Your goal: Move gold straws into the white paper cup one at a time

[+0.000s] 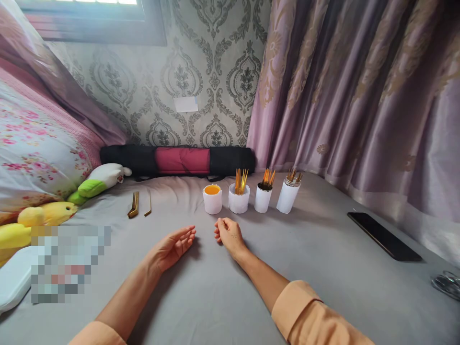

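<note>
My left hand [176, 247] rests just above the grey sheet, palm turned inward, its fingers stretched out and holding nothing. Across a small gap, my right hand [230, 235] is curled closed, thumb over bent fingers, with nothing showing in it. Beyond the hands stand several white-wrapped containers in a row. The leftmost container [212, 203] has an orange inside. Thin golden sticks [241, 182] rise from the container beside it [238, 203]. Orange-gold sticks [268, 177] stand in a narrower one [263, 201], and brownish sticks [294, 176] in a tall jar [288, 197].
A bundle of bent golden straws [133, 206] and one single bent straw [148, 203] lie at left. A black phone [384, 237] and a shiny metal object [447, 283] are at right. Plush toys [100, 182] edge the left; a black-and-red roll [182, 160] lies along the wall.
</note>
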### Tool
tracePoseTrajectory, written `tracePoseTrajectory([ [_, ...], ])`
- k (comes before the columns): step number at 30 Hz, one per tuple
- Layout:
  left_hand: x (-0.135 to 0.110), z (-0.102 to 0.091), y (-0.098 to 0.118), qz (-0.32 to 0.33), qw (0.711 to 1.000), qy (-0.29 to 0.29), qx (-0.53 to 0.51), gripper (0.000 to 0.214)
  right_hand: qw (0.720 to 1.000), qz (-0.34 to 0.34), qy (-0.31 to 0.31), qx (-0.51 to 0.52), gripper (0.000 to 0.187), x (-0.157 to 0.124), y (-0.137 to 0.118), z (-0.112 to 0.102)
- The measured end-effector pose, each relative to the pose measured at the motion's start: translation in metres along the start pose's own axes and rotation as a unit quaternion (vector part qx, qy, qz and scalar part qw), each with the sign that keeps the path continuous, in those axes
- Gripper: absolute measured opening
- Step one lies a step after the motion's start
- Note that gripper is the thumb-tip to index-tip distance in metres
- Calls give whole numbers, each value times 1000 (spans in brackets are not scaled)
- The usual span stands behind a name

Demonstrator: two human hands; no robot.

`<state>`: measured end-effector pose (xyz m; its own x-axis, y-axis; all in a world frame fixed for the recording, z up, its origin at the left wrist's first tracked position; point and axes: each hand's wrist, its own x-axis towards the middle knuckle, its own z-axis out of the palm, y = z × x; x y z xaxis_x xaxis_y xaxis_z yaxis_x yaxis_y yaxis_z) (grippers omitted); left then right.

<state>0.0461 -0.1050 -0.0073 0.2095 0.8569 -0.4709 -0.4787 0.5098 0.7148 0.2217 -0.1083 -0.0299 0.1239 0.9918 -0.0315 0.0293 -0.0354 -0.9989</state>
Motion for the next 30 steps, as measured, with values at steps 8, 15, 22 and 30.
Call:
tracePoseTrajectory([
  [8, 14, -9, 22, 32, 998, 41, 22, 12, 1000, -5, 2, 4, 36, -1, -2, -1],
  [15, 26, -19, 36, 68, 995, 51, 49, 13, 1000, -2, 5, 0, 35, 2, 3, 1],
  [22, 26, -25, 44, 87, 990, 73, 78, 14, 1000, -6, 7, -9, 31, 1, 2, 0],
  [30, 34, -41, 51, 119, 979, 98, 135, 12, 1000, -12, 5, -17, 33, 1, 2, 0],
])
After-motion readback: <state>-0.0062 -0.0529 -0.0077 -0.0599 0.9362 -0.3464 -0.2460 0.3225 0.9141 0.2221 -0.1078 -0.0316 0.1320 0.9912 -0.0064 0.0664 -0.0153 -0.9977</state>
